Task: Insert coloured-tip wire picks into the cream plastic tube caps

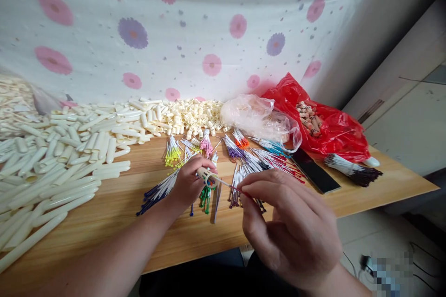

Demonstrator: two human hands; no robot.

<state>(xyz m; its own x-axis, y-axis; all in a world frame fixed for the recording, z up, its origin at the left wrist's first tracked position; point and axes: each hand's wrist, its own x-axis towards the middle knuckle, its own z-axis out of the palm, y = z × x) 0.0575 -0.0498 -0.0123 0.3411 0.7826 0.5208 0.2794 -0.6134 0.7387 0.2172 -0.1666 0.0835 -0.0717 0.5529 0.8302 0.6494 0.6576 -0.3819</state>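
Observation:
My left hand is closed around a short cream slotted pen barrel, its open end turned toward me. Coloured ends show inside that opening. Between the thumb and fingertips of my right hand is a thin pen refill with a red end; its white end reaches the barrel's mouth. How far it goes in I cannot tell. Around my hands lie refills sorted by colour: blue, green, yellow, pink, purple and dark maroon.
Long cream pen casings are heaped at the left, slotted barrels at the back. A clear bag, a red bag of parts, a black flat slab and a dark-tipped refill bundle lie on the wooden table.

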